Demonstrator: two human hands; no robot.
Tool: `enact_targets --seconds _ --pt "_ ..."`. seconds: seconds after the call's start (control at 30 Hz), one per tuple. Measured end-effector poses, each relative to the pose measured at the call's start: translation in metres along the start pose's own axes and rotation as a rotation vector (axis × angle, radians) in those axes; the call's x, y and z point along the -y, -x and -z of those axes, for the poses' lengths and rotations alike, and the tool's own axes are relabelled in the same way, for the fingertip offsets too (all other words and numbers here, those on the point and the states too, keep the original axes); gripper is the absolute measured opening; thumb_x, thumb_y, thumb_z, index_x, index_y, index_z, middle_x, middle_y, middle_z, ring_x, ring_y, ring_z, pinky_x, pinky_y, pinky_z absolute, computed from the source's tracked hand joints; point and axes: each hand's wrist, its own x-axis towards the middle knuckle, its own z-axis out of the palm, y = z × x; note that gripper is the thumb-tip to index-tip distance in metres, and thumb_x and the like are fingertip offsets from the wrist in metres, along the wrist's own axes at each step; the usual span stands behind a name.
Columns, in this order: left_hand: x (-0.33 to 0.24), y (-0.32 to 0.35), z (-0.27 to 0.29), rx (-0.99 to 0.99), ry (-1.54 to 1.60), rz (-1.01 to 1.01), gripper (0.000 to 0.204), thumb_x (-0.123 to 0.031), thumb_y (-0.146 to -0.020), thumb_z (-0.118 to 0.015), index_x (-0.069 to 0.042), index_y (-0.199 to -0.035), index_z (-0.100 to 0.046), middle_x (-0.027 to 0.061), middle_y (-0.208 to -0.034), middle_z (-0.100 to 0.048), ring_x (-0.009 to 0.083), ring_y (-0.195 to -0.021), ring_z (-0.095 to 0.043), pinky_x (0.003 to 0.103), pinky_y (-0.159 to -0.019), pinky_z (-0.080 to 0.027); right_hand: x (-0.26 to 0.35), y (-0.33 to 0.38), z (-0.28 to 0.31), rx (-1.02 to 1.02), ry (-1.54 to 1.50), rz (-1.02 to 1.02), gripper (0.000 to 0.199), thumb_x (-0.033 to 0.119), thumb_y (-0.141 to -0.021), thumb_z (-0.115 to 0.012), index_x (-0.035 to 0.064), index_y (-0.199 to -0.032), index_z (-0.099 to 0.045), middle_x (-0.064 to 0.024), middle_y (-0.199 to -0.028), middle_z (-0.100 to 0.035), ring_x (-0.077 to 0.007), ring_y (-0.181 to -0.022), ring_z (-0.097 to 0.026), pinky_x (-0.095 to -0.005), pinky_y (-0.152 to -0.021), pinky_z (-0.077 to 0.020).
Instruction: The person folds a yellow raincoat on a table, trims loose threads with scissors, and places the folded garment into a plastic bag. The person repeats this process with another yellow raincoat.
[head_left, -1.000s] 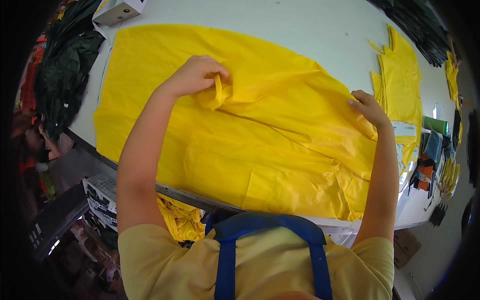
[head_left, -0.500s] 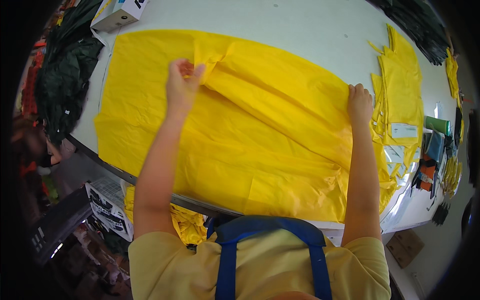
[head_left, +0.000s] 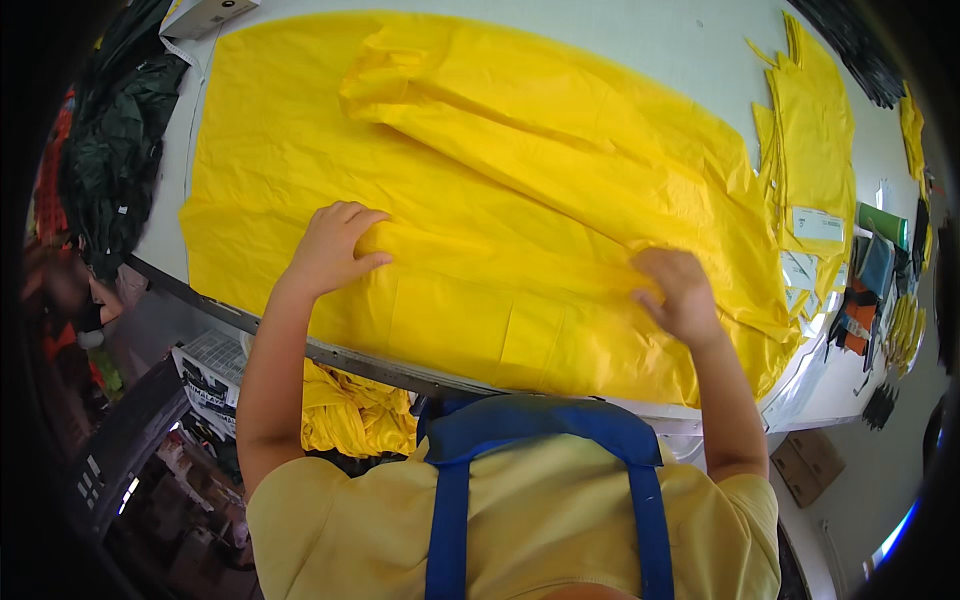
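White worktable (head_left: 700,62) in a cluttered workshop; dark green cloth (head_left: 115,160) is heaped along its left end, white box (head_left: 208,14) near the far-left corner. Left hand (head_left: 335,248) is at a fold's end, thumb and fingers spread apart, not clenched, probably steadying it. Yellow garment (head_left: 470,205) lies across the table before the person, near edge along the table's front, likely for easy reach. Right hand (head_left: 678,292) is over its right part; motion blur, can't tell if it's pinching fabric. Further right, yellow stack (head_left: 815,150) sits close by, limiting room that side; orange item (head_left: 858,328) beyond.
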Motion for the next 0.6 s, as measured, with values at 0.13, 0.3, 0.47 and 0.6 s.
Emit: enact_targets --seconds 0.13,0.3,0.47,0.6 --pt "0.008 0.007 -0.006 0.21 0.047 0.097 0.032 -0.03 -0.08 -0.068 -0.006 -0.101 -0.062 0.0105 -0.098 -0.061 0.0304 -0.096 -0.055 0.041 -0.088 -0.039 0.009 0.039 -0.024 0.107 0.12 -0.339 0.045 0.021 -0.07 -0.075 0.0114 -0.112 -0.062 -0.0093 -0.091 -0.058 -0.0296 -0.09 -0.055 -0.0412 -0.084 -0.0438" --pt "-0.007 -0.024 0.016 0.079 -0.07 0.062 0.032 -0.029 -0.08 -0.067 -0.009 -0.105 -0.061 0.0085 -0.099 -0.06 0.03 -0.098 -0.053 0.042 -0.091 -0.036 -0.019 0.068 -0.027 0.111 0.247 -0.335 0.048 0.015 -0.074 -0.071 0.0083 -0.119 -0.056 -0.0097 -0.096 -0.056 -0.0304 -0.093 -0.052 -0.0439 -0.089 -0.0394" --pt "-0.01 -0.027 -0.039 -0.291 -0.361 0.186 0.057 -0.044 -0.092 -0.05 -0.022 -0.142 -0.035 0.0122 -0.147 -0.031 0.0336 -0.138 -0.023 0.06 -0.108 -0.015 -0.023 0.074 -0.051 -0.148 0.383 -0.415 0.058 0.011 -0.075 -0.069 0.0068 -0.128 -0.048 -0.0133 -0.126 -0.046 -0.0346 -0.119 -0.042 -0.0463 -0.102 -0.0318" --pt "0.007 -0.013 -0.05 -0.062 -0.179 0.497 0.064 -0.05 -0.094 -0.043 -0.027 -0.149 -0.021 0.01 -0.156 -0.009 0.0352 -0.143 -0.003 0.065 -0.108 -0.004 -0.023 0.077 -0.064 -0.18 0.413 -0.43 0.057 0.017 -0.08 -0.067 0.0071 -0.132 -0.044 -0.0142 -0.129 -0.045 -0.0354 -0.124 -0.039 -0.0487 -0.106 -0.0282"
